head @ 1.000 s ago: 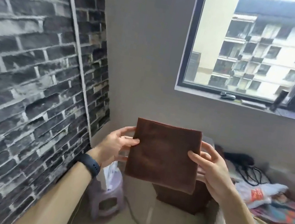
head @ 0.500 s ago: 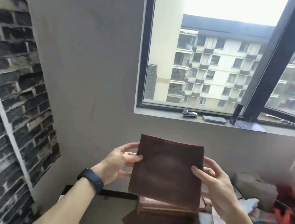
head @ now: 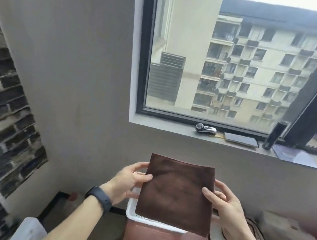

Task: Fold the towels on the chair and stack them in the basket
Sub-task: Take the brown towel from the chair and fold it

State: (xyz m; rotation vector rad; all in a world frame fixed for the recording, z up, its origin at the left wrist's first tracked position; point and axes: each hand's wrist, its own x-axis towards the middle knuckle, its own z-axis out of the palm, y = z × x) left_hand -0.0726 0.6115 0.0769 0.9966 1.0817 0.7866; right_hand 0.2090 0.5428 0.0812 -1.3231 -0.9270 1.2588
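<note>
Lower centre of frame: left hand and right hand, fingers clamped on sides of folded towel. Stacking step; next likely needed flat lowering into basket beneath.

The towel is dark brown, folded into a flat, nearly square panel and held up in the air. The left hand pinches its edge at 9 o'clock and the right hand at 3 o'clock, thumbs on the near face. The basket, white plastic, sits below at 6 o'clock. Only its near rim and left corner show past the towel.
</note>
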